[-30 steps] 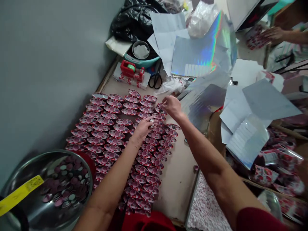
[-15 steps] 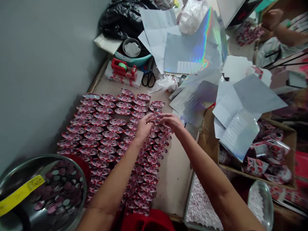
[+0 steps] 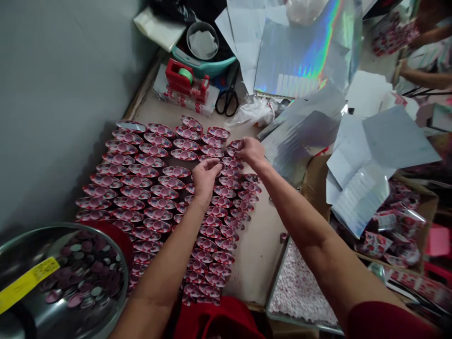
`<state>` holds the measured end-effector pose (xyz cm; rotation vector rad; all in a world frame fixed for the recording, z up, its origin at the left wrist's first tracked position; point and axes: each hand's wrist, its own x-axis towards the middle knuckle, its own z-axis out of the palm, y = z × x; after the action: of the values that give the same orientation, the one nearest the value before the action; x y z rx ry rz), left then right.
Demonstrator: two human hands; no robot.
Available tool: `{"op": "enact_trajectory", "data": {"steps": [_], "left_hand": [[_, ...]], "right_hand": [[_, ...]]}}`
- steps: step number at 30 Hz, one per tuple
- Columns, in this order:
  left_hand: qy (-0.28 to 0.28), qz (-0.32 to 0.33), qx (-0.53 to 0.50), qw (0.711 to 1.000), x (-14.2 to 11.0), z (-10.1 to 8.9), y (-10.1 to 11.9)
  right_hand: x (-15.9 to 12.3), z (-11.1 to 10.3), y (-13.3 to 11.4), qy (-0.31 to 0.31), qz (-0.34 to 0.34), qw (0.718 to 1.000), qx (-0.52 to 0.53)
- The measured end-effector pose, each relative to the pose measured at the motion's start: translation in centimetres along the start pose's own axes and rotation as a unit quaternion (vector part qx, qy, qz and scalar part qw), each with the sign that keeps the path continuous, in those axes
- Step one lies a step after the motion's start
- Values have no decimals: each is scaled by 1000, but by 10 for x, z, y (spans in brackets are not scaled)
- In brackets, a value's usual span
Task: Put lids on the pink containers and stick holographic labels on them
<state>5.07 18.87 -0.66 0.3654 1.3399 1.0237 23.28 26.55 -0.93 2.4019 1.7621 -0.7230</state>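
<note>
Rows of small red-and-pink printed packs [image 3: 161, 203] stand close together on the table, their eye-shaped tops each bearing a pink round disc. Over the rows on the right side is my left hand [image 3: 205, 178], thumb and forefinger pinched round what looks like a small round disc [image 3: 221, 165]. My right hand [image 3: 251, 151] is closed, its fingertips down at the tops of the packs at the far right end; whatever it pinches is hidden by the fingers. At lower left, a metal bowl [image 3: 124, 263] holds many loose pink and silver discs.
A red tape dispenser [image 3: 179, 77], black scissors [image 3: 227, 102] and a teal basin [image 3: 208, 69] lie at the back. Shiny sheets [image 3: 293, 61] cover the back right. On the right are a cardboard box [image 3: 314, 181] of printed packs and a tray [image 3: 270, 306] of white pieces. Another person's arm [image 3: 427, 77] shows at upper right.
My hands have moved apart; the right has gone up to the far packs and closed, while the left has shifted slightly left and now pinches. The view has shifted a little.
</note>
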Motion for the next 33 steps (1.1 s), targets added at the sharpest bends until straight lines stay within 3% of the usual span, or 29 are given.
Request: {"op": "enact_trajectory", "data": {"steps": [5, 7, 9, 11, 13, 15, 17, 19, 22, 24, 26, 27, 29, 31, 33], "left_hand": [[23, 36, 30, 999, -7, 2, -10], [36, 38, 41, 998, -13, 4, -10], [39, 35, 35, 998, -20, 7, -10], [19, 22, 23, 999, -32, 10, -13], [-11, -29, 14, 999, -47, 13, -22], [-42, -122, 12, 992, -66, 16, -33], [-84, -207, 9, 975, -84, 17, -43], [-115, -248, 5, 962, -100, 16, -49], [-96, -256, -10, 962, -119, 3, -40], [-63, -243, -21, 968, -130, -17, -19], [-16, -187, -17, 982, -142, -50, 13], [18, -134, -2, 991, -149, -72, 31], [121, 32, 65, 990, -164, -123, 67], [256, 182, 159, 936, -180, -181, 96], [351, 240, 227, 876, -194, -236, 111]], "right_hand": [[16, -12, -7, -34, 6, 999, -21], [-2, -16, -9, -3, -14, 1000, 5], [-35, -14, -6, 38, -41, 993, 102], [-78, -3, 5, 37, -76, 961, 262], [-121, 14, 23, -4, -96, 907, 410], [-154, 31, 47, -12, -55, 861, 505], [-170, 42, 71, -28, 6, 830, 558], [-168, 45, 90, -13, 38, 837, 545], [-142, 37, 102, 75, 40, 915, 395], [-123, 28, 98, 93, 37, 963, 249], [-109, 21, 90, 60, 41, 990, 120], [-105, 17, 87, 37, 46, 996, 71], [-98, 10, 83, 7, 51, 999, 6], [-92, 3, 84, -6, 49, 999, -23], [-86, -2, 88, -34, 45, 998, -37]]}}
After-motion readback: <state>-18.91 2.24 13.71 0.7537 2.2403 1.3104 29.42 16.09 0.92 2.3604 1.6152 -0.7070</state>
